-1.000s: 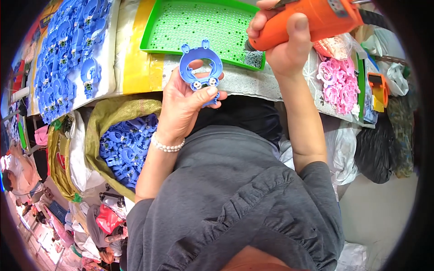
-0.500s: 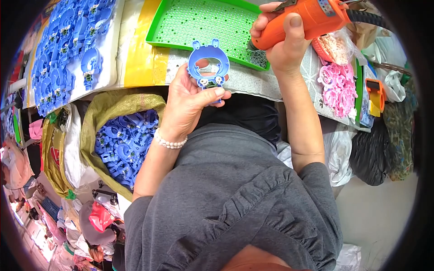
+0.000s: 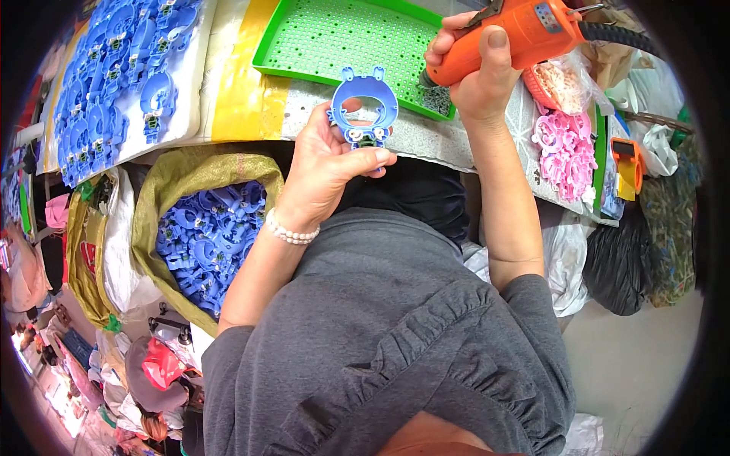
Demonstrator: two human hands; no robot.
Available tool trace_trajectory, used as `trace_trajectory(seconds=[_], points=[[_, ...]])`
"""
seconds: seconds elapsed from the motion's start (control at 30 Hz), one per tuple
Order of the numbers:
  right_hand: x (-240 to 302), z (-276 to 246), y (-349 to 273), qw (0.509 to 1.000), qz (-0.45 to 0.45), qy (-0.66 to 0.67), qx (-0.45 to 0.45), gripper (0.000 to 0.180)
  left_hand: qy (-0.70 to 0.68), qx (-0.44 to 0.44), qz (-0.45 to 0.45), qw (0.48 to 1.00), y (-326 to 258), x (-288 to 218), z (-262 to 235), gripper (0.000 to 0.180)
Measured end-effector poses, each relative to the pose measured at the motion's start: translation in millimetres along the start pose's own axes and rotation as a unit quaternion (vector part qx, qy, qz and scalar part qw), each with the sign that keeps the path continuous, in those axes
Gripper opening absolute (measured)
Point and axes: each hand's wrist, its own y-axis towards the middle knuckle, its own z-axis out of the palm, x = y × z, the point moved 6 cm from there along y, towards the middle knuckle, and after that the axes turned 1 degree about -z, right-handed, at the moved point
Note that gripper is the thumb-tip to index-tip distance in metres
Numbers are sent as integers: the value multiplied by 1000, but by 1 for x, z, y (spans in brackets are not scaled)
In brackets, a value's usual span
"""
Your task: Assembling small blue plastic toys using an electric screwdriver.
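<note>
**Left hand (image 3: 327, 159) is pinching a light-looking blue eared ring housing (image 3: 365, 86)**

The blue eared ring housing is hovering over the near edge of the workbench (image 3: 300, 114), its two ears pointing to the far side. It is looking like thin moulded plastic: probably light, stiff and rather slick, with the ears seeming its most fragile part. The solid near end, by the two pale bosses, is offering the surest hold. There the left hand is closing, thumb across the front, fingers curling behind; the open ring is staying free of the thumb.

To the right, the right hand (image 3: 483, 87) is wrapping firmly around an orange power screwdriver (image 3: 502, 45). Its nose is pointing left, beside small metal screws (image 3: 437, 102) in the near right corner of the green perforated tray (image 3: 304, 74); contact is not clear.

Farther out, more blue housings (image 3: 99, 99) are lying at the far left, others are filling an olive woven sack (image 3: 163, 182) nearer, and pink plastic parts (image 3: 566, 156) are lying right.
</note>
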Motion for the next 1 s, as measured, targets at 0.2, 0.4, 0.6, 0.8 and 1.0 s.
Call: trace_trajectory(seconds=[0.2,0.4,0.6,0.8,1.0], points=[[30,9,0,856,165,-478,-105,85,-18,-13,2,1000,1,-2,1,59],[35,38,13,939,105,-315,-84,71,-12,-30,-2,999,-1,-3,0,54],[53,91,23,964,148,-202,90,105,24,-29,3,999,5,1,8,44],[40,130,20,934,180,-189,243,101,23,-33,6,999,4,-1,15,43],[27,126,3,951,180,-192,164,102,33,-41,5,999,2,-3,13,40]])
